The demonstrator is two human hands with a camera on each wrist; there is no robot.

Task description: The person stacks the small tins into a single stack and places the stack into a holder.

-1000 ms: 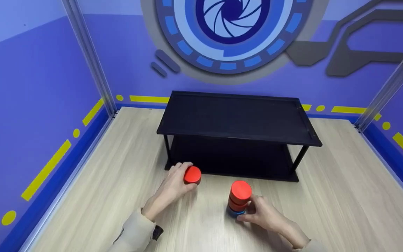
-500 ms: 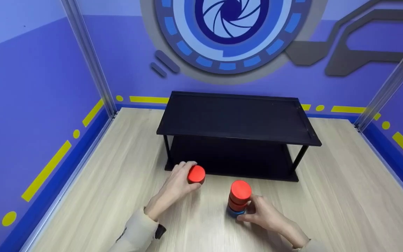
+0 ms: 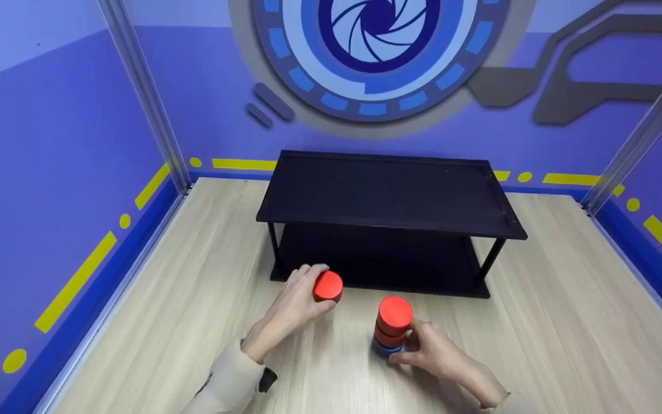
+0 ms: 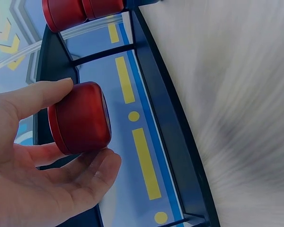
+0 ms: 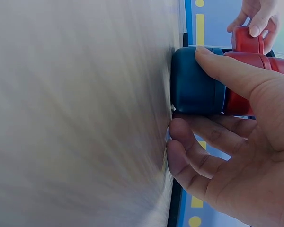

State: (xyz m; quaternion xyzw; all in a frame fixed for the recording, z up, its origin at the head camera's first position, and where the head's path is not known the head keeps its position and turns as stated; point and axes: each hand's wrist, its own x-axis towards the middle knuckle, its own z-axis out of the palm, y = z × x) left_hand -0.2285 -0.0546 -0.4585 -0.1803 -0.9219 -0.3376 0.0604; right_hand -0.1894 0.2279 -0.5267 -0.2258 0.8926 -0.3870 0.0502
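My left hand (image 3: 291, 307) holds a short red round tin (image 3: 328, 286) above the table, its thumb and fingers on opposite sides of the tin (image 4: 83, 118) in the left wrist view. To the right stands an upright stack: a blue tin (image 5: 196, 80) on the table, with a red tin (image 3: 389, 338) on it and another red tin (image 3: 395, 312) on top. Low on the stack, my right hand (image 3: 440, 352) grips the blue tin between thumb and fingers; its other fingers are curled near the tabletop. A gap separates the held tin from the stack.
A black two-tier rack (image 3: 388, 195) stands on the wooden table (image 3: 181, 328) just beyond both hands, its front edge close to the left hand. Blue-purple panels (image 3: 72, 190) wall in the table at the left, back and right.
My left hand has moved a little to the right with the red tin, closer to the stack. The right hand and the stack have stayed in place.
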